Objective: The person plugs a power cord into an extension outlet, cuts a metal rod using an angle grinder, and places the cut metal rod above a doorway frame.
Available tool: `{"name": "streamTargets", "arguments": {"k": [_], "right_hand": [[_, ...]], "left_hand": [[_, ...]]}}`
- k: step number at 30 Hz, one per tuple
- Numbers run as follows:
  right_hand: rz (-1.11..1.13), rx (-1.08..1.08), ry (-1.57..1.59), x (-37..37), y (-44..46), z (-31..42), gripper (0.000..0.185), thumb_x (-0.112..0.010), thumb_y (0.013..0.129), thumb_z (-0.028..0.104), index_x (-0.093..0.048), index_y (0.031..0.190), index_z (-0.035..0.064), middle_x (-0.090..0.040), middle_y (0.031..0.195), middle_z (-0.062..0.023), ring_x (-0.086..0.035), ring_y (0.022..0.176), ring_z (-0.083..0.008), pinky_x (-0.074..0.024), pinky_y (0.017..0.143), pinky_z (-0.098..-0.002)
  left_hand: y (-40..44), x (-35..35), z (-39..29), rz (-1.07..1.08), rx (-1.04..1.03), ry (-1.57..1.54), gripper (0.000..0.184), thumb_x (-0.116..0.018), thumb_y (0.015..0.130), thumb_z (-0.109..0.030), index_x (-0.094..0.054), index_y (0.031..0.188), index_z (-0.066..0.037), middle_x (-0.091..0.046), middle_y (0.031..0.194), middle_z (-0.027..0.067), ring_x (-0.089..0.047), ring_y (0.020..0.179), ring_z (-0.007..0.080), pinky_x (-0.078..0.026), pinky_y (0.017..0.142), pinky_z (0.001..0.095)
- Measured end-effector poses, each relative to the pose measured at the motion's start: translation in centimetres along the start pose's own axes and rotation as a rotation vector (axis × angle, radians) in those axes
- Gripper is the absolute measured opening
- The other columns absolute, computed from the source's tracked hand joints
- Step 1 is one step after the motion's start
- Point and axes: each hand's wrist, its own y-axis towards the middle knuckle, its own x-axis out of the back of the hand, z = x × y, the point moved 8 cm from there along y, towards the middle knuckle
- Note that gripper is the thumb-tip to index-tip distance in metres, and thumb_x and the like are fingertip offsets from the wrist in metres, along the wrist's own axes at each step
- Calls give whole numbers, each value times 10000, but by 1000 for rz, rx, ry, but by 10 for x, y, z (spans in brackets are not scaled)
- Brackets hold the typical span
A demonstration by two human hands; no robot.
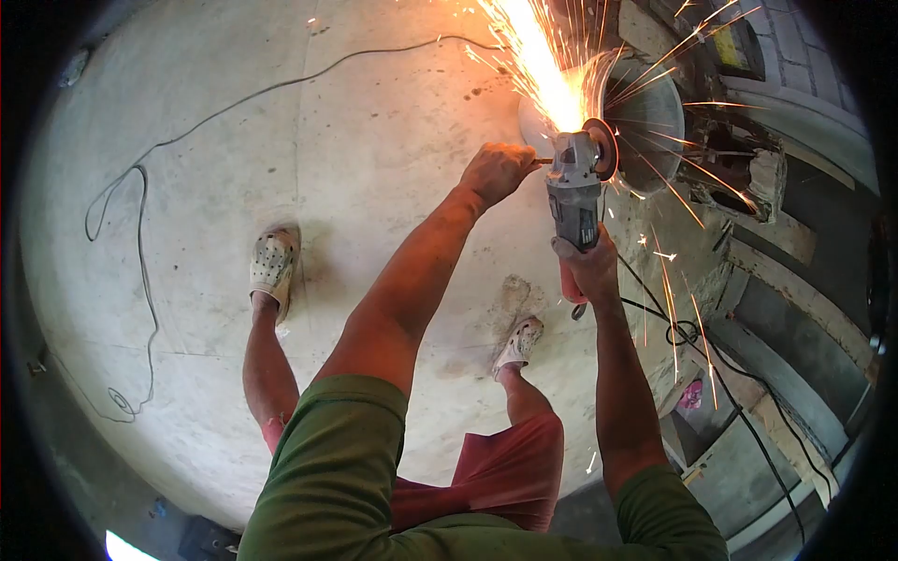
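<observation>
Concrete floor (pixel 187 262): left hand (pixel 498 173) and right hand (pixel 591 265) clamp an angle grinder (pixel 573 194); sparks (pixel 550 79) suggest grinding underway, remainder unclear.

Sparks (pixel 535 61) glare white-orange, tinting the left hand (pixel 499 174), while curved edges fade black.

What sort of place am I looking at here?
Probably a workshop or work yard: an angle grinder is throwing sparks, and a long cable trails across the stained floor.
</observation>
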Motion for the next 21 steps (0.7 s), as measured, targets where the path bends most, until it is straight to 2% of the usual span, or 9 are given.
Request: {"name": "streamTargets", "arguments": {"k": [10,21], "right_hand": [[10,-35,18,-2,0,-8,470,-851,752,301,-612,1031,7,-696,835,-109,-663,747,-215,-551,740,-395],[24,-51,-4,-4,3,-19,560,-856,728,365,-615,1069,-8,-716,911,-150,-699,813,-268,-561,786,-414]], "left_hand": [[0,1,-2,15,-9,12,302,-681,967,-310,-636,841,-39,-680,753,167,-678,706,372,-539,645,468],[0,-2,1,-6,-29,-1,306,-673,972,-308,-608,825,-47,-669,747,158,-671,693,367,-535,632,473]]}}
